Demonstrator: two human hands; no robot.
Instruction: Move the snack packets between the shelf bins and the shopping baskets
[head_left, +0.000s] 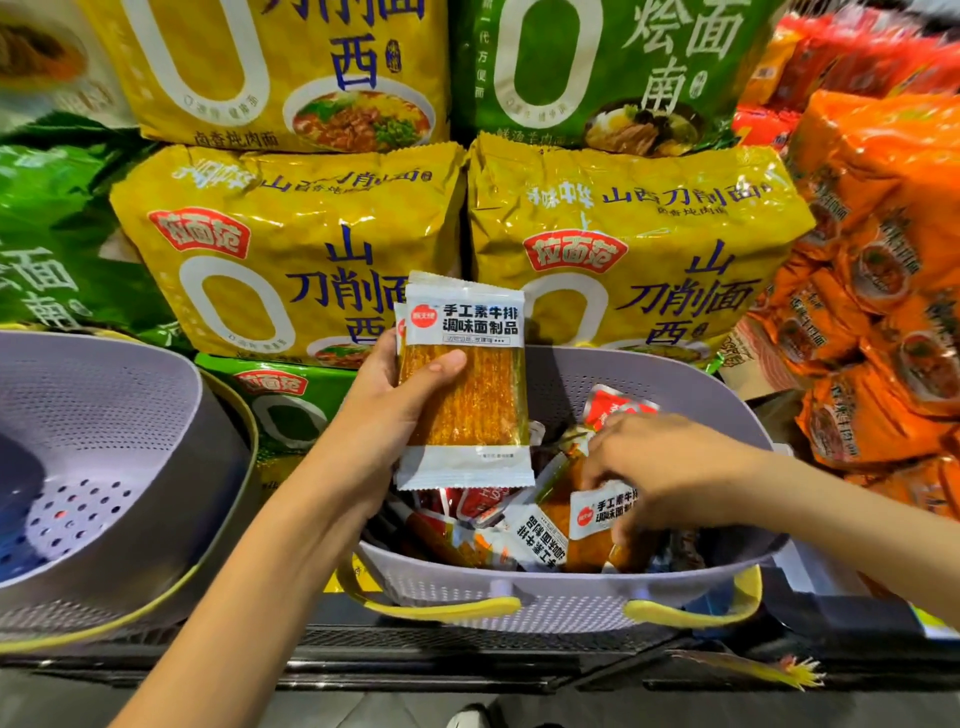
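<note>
Towering noodle bags (291, 234) behind basket (691, 395)

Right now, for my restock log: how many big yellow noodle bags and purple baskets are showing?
Yellow noodle bags: 3
Purple baskets: 2
Total: 5
</note>
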